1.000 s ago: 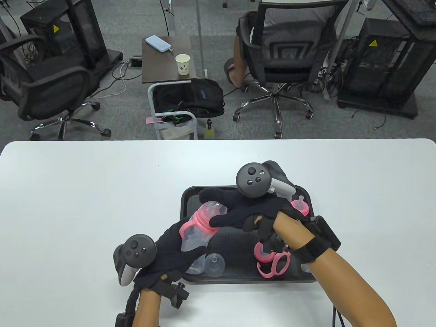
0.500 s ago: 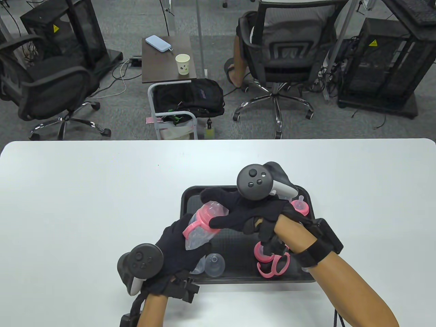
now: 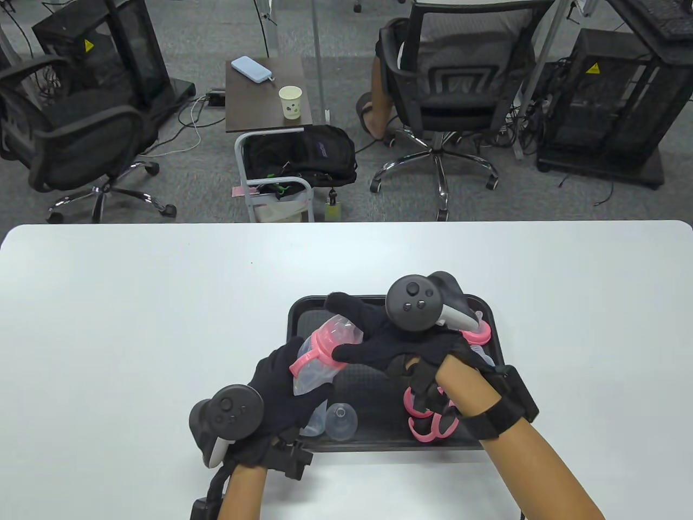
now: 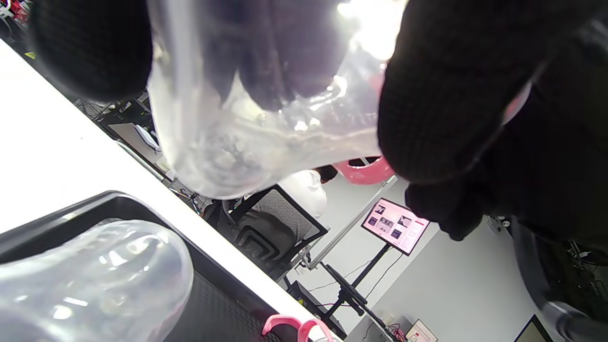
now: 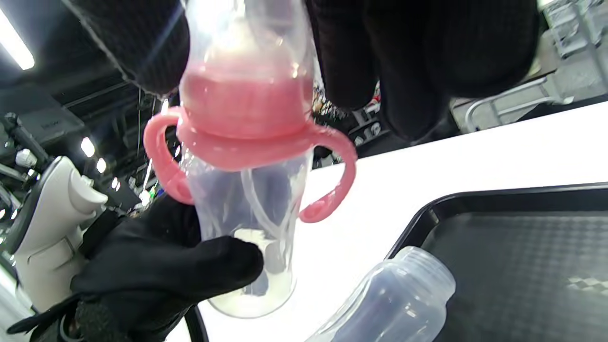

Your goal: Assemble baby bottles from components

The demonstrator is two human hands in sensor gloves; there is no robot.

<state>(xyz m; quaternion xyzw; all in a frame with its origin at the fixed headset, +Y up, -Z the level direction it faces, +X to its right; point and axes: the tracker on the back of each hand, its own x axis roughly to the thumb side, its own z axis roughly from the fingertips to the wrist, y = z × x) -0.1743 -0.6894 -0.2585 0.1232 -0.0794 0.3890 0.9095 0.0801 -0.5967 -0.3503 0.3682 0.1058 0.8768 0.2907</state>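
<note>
A clear baby bottle point(image 3: 313, 376) with a pink handled collar point(image 3: 319, 349) is held tilted above the black tray point(image 3: 295, 319). My left hand point(image 3: 295, 382) grips the bottle's body from below. My right hand point(image 3: 337, 326) grips the clear cap point(image 3: 349, 333) on top of the collar. In the right wrist view the collar point(image 5: 247, 123) sits on the bottle, with the right fingers point(image 5: 380, 61) round the cap and the left hand point(image 5: 156, 270) round the base. The left wrist view shows the bottle base point(image 4: 237, 142) between the left fingers point(image 4: 451, 95).
In the tray lie a loose clear bottle point(image 3: 316, 425), a clear dome part point(image 3: 341, 422), a pink handle ring point(image 3: 427, 425) and a pink collar with nipple point(image 3: 477, 331). White table point(image 3: 135, 325) lies all around. Chairs and a cart stand beyond the far edge.
My left hand has shifted a little right and nearer with the bottle. My right hand has turned slightly on the cap, its tracker moving right and nearer.
</note>
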